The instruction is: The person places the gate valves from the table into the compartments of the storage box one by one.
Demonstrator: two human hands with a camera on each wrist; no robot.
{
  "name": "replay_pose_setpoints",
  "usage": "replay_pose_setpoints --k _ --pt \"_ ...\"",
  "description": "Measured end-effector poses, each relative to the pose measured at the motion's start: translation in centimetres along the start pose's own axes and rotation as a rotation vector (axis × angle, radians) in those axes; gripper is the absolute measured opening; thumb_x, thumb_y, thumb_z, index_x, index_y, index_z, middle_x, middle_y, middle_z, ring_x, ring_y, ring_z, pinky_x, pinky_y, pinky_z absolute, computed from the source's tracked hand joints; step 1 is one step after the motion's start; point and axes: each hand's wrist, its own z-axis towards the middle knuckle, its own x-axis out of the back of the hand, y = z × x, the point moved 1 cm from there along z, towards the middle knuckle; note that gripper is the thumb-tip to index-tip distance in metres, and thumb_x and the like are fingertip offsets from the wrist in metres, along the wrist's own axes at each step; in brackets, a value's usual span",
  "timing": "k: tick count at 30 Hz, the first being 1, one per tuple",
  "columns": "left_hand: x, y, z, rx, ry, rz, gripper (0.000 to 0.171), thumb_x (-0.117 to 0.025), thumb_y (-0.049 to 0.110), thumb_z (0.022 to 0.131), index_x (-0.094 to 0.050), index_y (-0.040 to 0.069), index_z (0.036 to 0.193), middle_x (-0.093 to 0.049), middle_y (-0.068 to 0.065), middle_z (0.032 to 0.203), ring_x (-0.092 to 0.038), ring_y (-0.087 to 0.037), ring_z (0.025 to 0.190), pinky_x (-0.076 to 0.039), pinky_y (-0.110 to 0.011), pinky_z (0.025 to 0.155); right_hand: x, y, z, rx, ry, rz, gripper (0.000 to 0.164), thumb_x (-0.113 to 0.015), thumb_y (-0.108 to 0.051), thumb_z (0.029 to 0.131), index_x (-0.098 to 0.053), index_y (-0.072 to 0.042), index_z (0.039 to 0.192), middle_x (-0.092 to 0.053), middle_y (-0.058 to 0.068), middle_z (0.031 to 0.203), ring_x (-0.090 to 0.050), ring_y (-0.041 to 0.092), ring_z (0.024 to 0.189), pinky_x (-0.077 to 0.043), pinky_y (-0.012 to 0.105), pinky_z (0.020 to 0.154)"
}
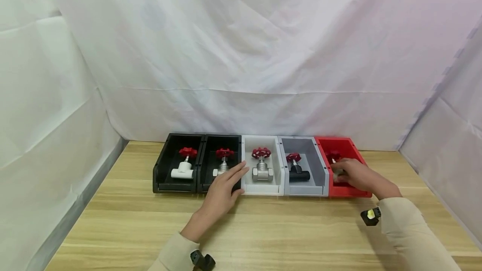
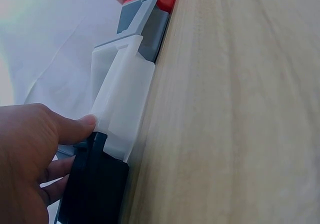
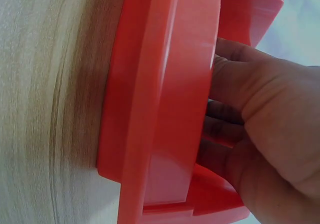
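My right hand point(image 1: 359, 175) reaches down into the red bin point(image 1: 352, 191) at the right end of the row, its fingers curled round the pale body of a red-handwheel valve point(image 1: 333, 156). The red front wall hides those fingertips in the right wrist view. My left hand point(image 1: 221, 193) rests with fingers extended over the second black bin point(image 1: 230, 140), where a silver valve point(image 1: 224, 158) lies partly covered. In the left wrist view its thumb touches the edge between this bin and the white bin point(image 2: 120, 99).
A white valve point(image 1: 183, 170) lies in the leftmost black bin point(image 1: 162, 170), a silver gate valve point(image 1: 262, 171) in the white bin, and a black valve point(image 1: 299, 174) in the grey bin point(image 1: 306, 189). White cloth point(image 1: 241, 112) hangs behind the wooden table point(image 1: 278, 233).
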Motion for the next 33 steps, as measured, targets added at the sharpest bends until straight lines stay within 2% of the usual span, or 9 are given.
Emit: replay_pose_setpoints --k 7,15,25,33 --pt "-0.01 -0.01 -0.14 0.002 -0.006 0.001 0.073 -0.079 0.01 0.079 -0.046 0.019 0.143 -0.039 0.002 0.149 -0.048 -0.023 0.125 -0.042 -0.046 0.096 -0.04 -0.08 0.03 0.01 -0.022 -0.006 0.037 -0.078 -0.007 0.077 -0.07 -0.006 0.113 -0.064 -0.002 0.095 -0.058 0.02 0.089 -0.053 0.044 0.079" --pt "-0.06 -0.03 -0.2 -0.003 -0.005 0.0 0.073 -0.079 0.01 0.079 -0.046 0.019 0.144 -0.039 0.002 0.149 -0.048 -0.022 0.125 -0.043 -0.046 0.096 -0.04 -0.25 -0.07 -0.016 -0.025 0.003 0.04 -0.079 -0.007 0.077 -0.069 -0.005 0.116 -0.066 0.001 0.099 -0.059 0.024 0.093 -0.052 0.048 0.081" --pt "0.07 0.1 -0.17 0.004 -0.007 -0.007 0.072 -0.078 0.01 0.08 -0.046 0.018 0.143 -0.038 0.002 0.149 -0.05 -0.024 0.123 -0.043 -0.046 0.094 0.0 -0.39 0.02 -0.065 -0.04 0.025 0.04 -0.078 -0.007 0.078 -0.069 -0.005 0.116 -0.063 0.001 0.097 -0.056 0.024 0.093 -0.053 0.045 0.079" --pt "0.06 0.06 0.01 0.012 -0.015 -0.002 0.072 -0.078 0.01 0.081 -0.045 0.019 0.144 -0.038 0.003 0.15 -0.05 -0.025 0.123 -0.042 -0.047 0.095 0.13 -0.82 0.35 -0.088 -0.055 0.029 0.041 -0.077 -0.006 0.079 -0.067 -0.004 0.118 -0.065 0.006 0.104 -0.057 0.029 0.097 -0.051 0.05 0.083"
